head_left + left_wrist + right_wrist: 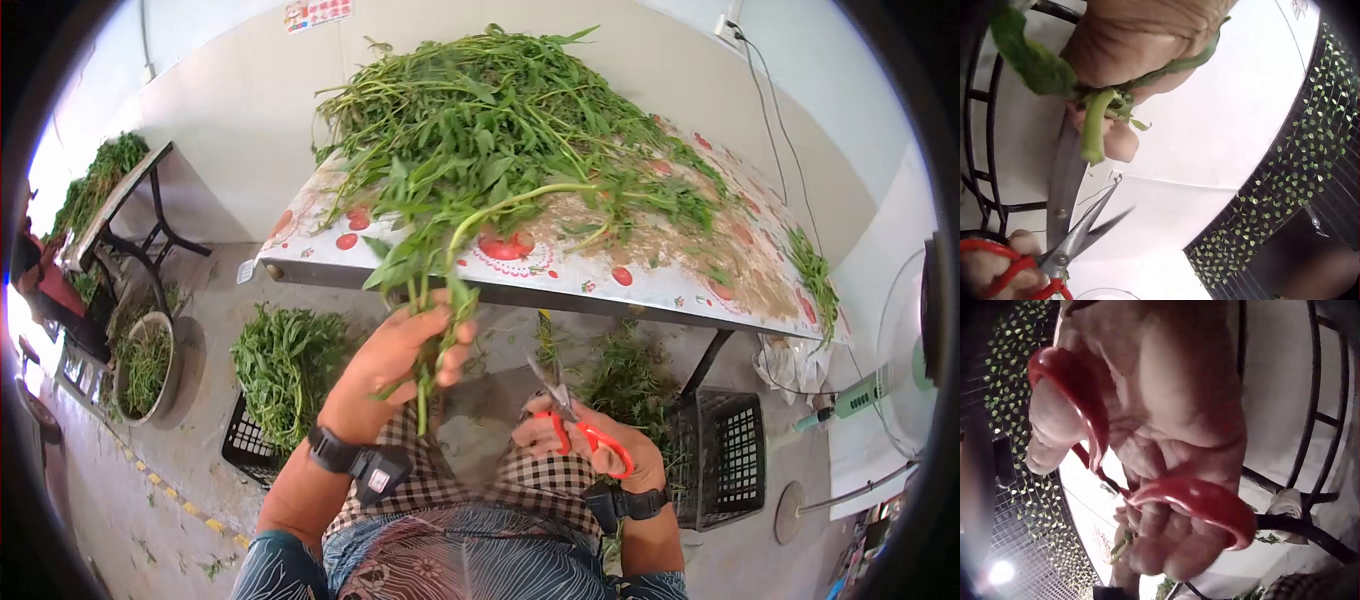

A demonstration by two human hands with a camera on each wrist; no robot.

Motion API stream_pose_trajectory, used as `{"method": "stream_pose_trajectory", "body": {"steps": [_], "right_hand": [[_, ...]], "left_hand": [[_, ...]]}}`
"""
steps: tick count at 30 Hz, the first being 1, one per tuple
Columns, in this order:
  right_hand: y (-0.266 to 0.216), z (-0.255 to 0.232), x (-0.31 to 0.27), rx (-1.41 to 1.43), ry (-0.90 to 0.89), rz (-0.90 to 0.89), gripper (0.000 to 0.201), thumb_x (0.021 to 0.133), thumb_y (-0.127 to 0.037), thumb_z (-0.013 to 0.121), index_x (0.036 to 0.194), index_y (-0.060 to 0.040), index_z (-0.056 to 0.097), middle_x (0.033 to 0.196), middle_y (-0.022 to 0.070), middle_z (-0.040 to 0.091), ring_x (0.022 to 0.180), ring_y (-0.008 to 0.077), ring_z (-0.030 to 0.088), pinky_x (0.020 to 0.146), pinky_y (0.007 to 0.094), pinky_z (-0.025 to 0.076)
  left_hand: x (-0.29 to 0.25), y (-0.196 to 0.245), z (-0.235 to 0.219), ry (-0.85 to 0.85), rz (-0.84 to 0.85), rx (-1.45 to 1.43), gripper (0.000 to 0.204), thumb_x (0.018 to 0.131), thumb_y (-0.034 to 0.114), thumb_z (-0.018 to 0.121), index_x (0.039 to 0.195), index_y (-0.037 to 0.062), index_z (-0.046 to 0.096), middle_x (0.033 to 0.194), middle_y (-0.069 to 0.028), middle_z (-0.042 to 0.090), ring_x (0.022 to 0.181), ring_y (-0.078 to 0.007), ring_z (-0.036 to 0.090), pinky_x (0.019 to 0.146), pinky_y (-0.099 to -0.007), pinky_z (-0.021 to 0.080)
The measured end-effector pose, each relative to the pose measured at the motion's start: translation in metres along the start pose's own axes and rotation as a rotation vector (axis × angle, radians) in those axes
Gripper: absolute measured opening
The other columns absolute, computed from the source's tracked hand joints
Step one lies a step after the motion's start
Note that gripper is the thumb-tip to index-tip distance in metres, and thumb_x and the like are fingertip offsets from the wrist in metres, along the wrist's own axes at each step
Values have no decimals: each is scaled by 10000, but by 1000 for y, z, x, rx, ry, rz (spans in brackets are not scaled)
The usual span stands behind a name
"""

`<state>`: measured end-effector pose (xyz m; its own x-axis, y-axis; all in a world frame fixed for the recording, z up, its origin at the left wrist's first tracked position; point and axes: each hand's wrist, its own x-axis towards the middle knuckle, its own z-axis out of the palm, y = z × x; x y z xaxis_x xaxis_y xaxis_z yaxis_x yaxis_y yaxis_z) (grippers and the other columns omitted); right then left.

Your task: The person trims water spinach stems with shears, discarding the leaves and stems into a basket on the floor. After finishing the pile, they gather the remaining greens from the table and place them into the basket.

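My left hand (395, 355) grips several leafy green stems (423, 405), whose leafy tops reach up to the table's front edge. A thick cut stem end (1092, 137) sticks out below the fingers in the left wrist view. In my right hand (632, 458) is a pair of red-handled scissors (558, 392), with thumb and fingers through the loops. The scissor blades stand apart, their tips pointing up and just right of the held stems. A big heap of the same greens (480, 120) covers the back of the table.
A fruit-patterned tablecloth (575, 268) with dirt on it covers the table (500, 290). Below stand a left black crate (243, 448) heaped with greens (285, 370) and a right crate (738, 440). A round basin (172, 375) and a second table (125, 200) are left; a fan (905, 375) stands right.
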<state>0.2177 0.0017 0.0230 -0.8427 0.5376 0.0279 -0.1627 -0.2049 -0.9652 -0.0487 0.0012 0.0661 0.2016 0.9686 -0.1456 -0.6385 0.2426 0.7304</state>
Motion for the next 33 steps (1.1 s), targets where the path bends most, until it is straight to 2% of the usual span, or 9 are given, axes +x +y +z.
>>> {"method": "stream_pose_trajectory", "body": {"steps": [1, 4, 7, 11, 14, 17, 22, 32, 33], "right_hand": [[-5, -1, -2, 61, 43, 91, 818, 835, -592, 501, 1349, 9, 292, 1206, 177, 518, 1057, 234, 520, 892, 348, 420], [-4, -4, -3, 82, 75, -47, 849, 815, -613, 513, 1352, 4, 285, 1215, 169, 514, 1050, 238, 527, 881, 348, 427], [-4, -4, 0, 77, 131, 16, 784, 838, -573, 515, 1349, -21, 293, 1203, 155, 511, 1020, 208, 536, 854, 328, 437], [-7, 6, 10, 237, 130, 14, 662, 876, -439, 547, 1354, -54, 299, 1177, 147, 516, 972, 182, 548, 812, 303, 455], [-5, 8, 16, -8, 126, -5, 636, 872, -355, 586, 1352, -53, 300, 1166, 149, 518, 920, 178, 560, 761, 290, 477], [-9, 11, 25, 169, 185, 92, 665, 857, -325, 612, 1358, -33, 286, 1157, 155, 517, 880, 173, 566, 722, 284, 492], [-5, 16, 32, -27, 174, -36, 652, 878, -309, 574, 1374, -24, 262, 1142, 136, 524, 853, 158, 563, 708, 276, 491], [0, 23, 48, -80, 220, 34, 540, 906, -266, 524, 1365, -86, 306, 1125, 80, 533, 861, 136, 565, 735, 269, 476], [2, 22, 49, -68, 225, 30, 528, 910, -266, 518, 1361, -86, 312, 1124, 75, 534, 865, 134, 566, 738, 268, 475]], "left_hand": [[-7, 1, 6, 112, 6, 26, 195, 925, 189, 473, 1039, 31, 490, 705, -29, 496, 519, -99, 433, 390, -208, 336], [-19, -5, -16, 80, 1, 117, 227, 914, 211, 494, 1041, 22, 491, 687, -38, 504, 479, -94, 409, 372, -207, 299], [-36, -9, -9, 264, -13, 225, 245, 908, 222, 500, 1033, 11, 500, 647, -45, 503, 437, -89, 375, 365, -209, 282], [-54, -16, -15, 277, -24, 258, 202, 913, 194, 465, 996, 16, 512, 633, -70, 534, 421, -94, 412, 378, -205, 307], [-63, -15, -14, 234, -33, 297, 188, 913, 181, 455, 973, 16, 520, 668, -74, 551, 440, -106, 442, 386, -217, 337], [-68, -22, -13, 234, -29, 280, 203, 904, 184, 478, 988, 7, 530, 698, -82, 559, 447, -129, 463, 390, -241, 375], [-73, -28, -27, 40, -10, 253, 217, 888, 176, 500, 1007, -2, 532, 696, -97, 562, 448, -142, 487, 380, -245, 375], [-80, -33, -27, 49, -96, 410, 183, 905, 175, 483, 973, 14, 536, 639, -45, 522, 460, -89, 433, 375, -221, 319], [-80, -36, -30, 73, -73, 436, 219, 875, 180, 508, 979, -9, 548, 665, -85, 545, 446, -116, 445, 361, -227, 306]]}}
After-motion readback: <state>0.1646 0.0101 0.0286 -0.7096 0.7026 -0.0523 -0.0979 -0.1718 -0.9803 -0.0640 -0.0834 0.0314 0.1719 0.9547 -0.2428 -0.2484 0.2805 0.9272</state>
